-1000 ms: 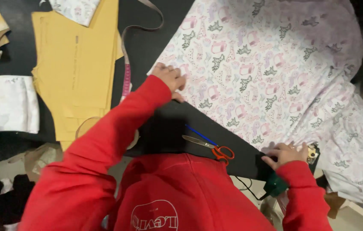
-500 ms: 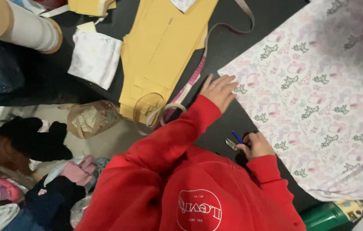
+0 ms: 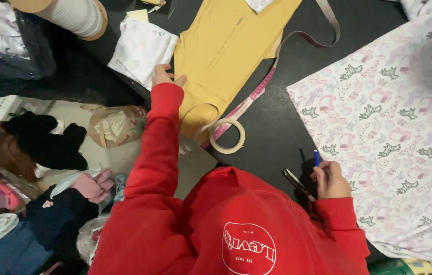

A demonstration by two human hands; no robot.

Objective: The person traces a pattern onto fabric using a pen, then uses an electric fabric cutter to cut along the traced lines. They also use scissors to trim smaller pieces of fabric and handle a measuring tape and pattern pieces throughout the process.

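Left hand: we see our left hand [image 3: 165, 76] stretched far out, fingers loosely spread and gripping nothing, resting at the near left edge of the tan paper pattern [image 3: 231, 51], just beside a folded white cloth [image 3: 142, 51].
Right hand: our right hand [image 3: 330, 179] is closed around a blue pen [image 3: 316, 157] — scissors [image 3: 297, 183] with their blades pointing left are in the same grip, it appears.
Table: a black worktop [image 3: 277, 122] carries a pink measuring tape [image 3: 249, 102] and a tape roll [image 3: 227, 136] between the hands.
Right side: printed fabric [image 3: 389, 117] lies spread flat — the right hand sits at its near edge.
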